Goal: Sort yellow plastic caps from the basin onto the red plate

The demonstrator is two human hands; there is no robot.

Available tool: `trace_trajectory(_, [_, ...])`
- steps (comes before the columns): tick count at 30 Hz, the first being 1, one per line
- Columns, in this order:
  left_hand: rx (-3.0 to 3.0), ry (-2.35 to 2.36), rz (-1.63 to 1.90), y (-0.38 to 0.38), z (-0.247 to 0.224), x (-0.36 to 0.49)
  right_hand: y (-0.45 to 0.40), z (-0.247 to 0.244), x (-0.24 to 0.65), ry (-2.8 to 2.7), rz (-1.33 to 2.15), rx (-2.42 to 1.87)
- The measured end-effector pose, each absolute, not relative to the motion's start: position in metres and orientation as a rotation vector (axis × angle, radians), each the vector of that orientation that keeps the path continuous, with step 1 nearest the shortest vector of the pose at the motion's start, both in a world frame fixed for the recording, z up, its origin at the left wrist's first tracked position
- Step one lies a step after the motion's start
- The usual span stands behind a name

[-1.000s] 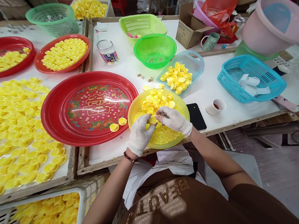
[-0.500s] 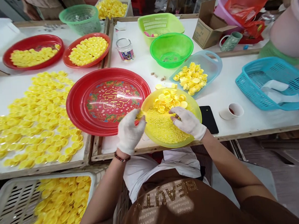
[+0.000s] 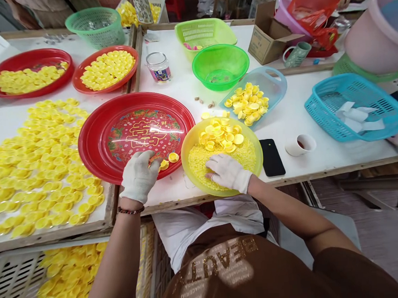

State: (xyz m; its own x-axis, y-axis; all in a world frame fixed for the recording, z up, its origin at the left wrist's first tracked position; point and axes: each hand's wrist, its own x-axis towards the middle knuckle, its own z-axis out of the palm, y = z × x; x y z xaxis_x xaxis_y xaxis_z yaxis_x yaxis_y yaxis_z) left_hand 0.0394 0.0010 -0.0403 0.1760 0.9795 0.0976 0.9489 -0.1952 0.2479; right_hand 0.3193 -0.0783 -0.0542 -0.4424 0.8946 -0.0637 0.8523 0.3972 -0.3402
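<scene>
Head camera view: two small, round, yellow plastic cups are seen inside the near right edge of a large, oval, red plastic tray with a printed centre. Over the tray's near rim, just left of these cups, the white-gloved left hand is held with thumb and fingers bent; whether anything is gripped by them cannot be told. To the right, the white-gloved right hand is lowered onto tiny pale-yellow beads in a round, translucent yellow plastic bowl. Its fingers are curved and slightly apart, the tips partly hidden, so a pinch cannot be told. A heap of yellow cup pieces is piled on the beads' far side. Farther off, more are held in a handled, translucent blue plastic tray. A flat black phone is placed just right of the bowl.
</scene>
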Motion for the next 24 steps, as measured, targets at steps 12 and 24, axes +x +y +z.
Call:
trace_trajectory(12, [2.583,1.361,0.05,0.021,-0.054,0.206,-0.084,-0.06,0.332,-1.692,1.156,-1.385])
trace_trajectory(24, [2.416,1.281,0.25,-0.051,-0.058,0.171,-0.051,-0.049,0.335,-0.384,1.541,-1.025])
